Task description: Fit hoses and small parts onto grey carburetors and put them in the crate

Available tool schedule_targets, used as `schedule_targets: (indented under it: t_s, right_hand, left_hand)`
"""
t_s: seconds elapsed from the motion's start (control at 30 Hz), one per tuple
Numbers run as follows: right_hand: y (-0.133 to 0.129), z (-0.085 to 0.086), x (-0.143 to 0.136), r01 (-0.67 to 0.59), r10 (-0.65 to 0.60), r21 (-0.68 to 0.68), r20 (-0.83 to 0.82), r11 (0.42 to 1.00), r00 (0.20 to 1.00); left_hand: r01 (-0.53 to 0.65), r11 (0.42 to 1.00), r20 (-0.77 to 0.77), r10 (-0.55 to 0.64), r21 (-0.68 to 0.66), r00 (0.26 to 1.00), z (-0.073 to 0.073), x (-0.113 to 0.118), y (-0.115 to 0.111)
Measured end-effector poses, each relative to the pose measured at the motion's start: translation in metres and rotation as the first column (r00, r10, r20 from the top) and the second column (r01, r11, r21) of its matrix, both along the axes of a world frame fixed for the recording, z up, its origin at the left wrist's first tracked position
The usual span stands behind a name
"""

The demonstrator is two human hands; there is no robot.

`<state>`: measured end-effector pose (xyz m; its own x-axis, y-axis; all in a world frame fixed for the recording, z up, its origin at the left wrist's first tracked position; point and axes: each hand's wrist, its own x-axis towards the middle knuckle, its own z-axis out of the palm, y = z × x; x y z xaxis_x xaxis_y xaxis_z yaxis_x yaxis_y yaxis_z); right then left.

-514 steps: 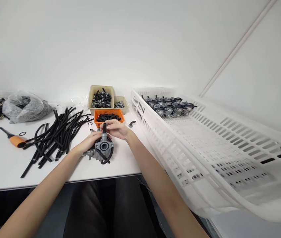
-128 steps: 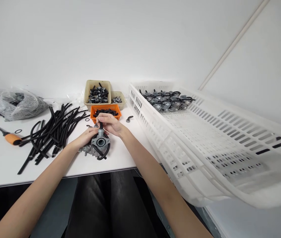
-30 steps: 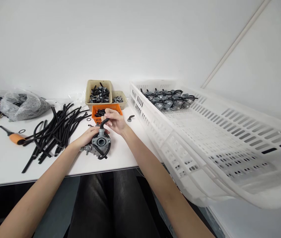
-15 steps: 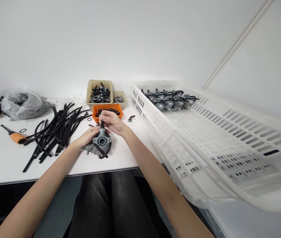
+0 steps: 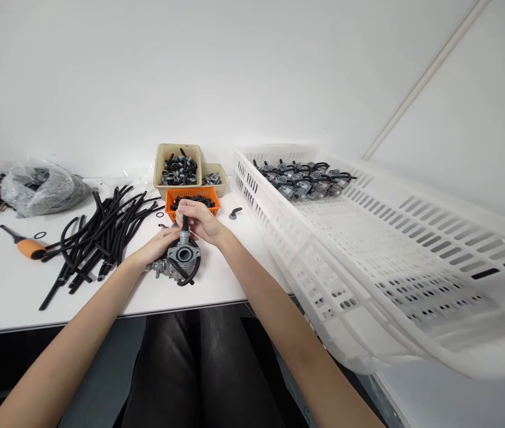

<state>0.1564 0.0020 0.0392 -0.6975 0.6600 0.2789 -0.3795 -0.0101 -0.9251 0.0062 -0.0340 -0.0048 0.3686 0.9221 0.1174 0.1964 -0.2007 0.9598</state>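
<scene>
A grey metal carburetor with a black hose looped round its front rests on the white table near the front edge. My left hand is closed round its left and rear side, steadying it; part of those fingers is hidden behind the body. On top of the carburetor stands a black rubber cap. My right hand pinches this cap from above and from the right, with thumb and fingers closed on it.
Behind the hands stand an orange basket of black parts and beige bins of small parts. Black hoses, an orange-handled screwdriver and a plastic bag lie left. A white crate holding several carburetors stands right.
Both hands keep their places on the carburetor. The right fingers have shifted very slightly on the black cap; otherwise the scene looks the same.
</scene>
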Motion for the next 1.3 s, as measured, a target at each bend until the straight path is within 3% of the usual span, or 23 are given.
schedule_targets:
  t_s: [0.3, 0.5, 0.8, 1.3]
  right_hand:
    - [0.0013, -0.001, 0.001, -0.012, 0.012, -0.002, -0.032, 1.0, 0.999]
    - [0.0015, 0.0003, 0.0058, -0.134, 0.133, -0.031, -0.008, 0.991, 0.991]
    - [0.0043, -0.0021, 0.0075, -0.174, 0.174, 0.007, -0.014, 0.985, 0.985]
    - [-0.0023, 0.0027, -0.0001, 0.066, -0.065, -0.001, 0.017, 0.998, 0.998]
  left_hand:
    - [0.009, 1.0, 0.011, -0.009, 0.003, 1.0, 0.0015, 0.0002, -0.0016]
    - [0.007, 1.0, -0.003, -0.007, -0.01, 1.0, 0.0009, -0.0007, -0.0019]
    - [-0.006, 1.0, -0.004, 0.006, -0.026, 1.0, 0.0, 0.0004, -0.0018]
    - [0.013, 1.0, -0.011, -0.013, -0.004, 1.0, 0.0022, 0.0013, -0.002]
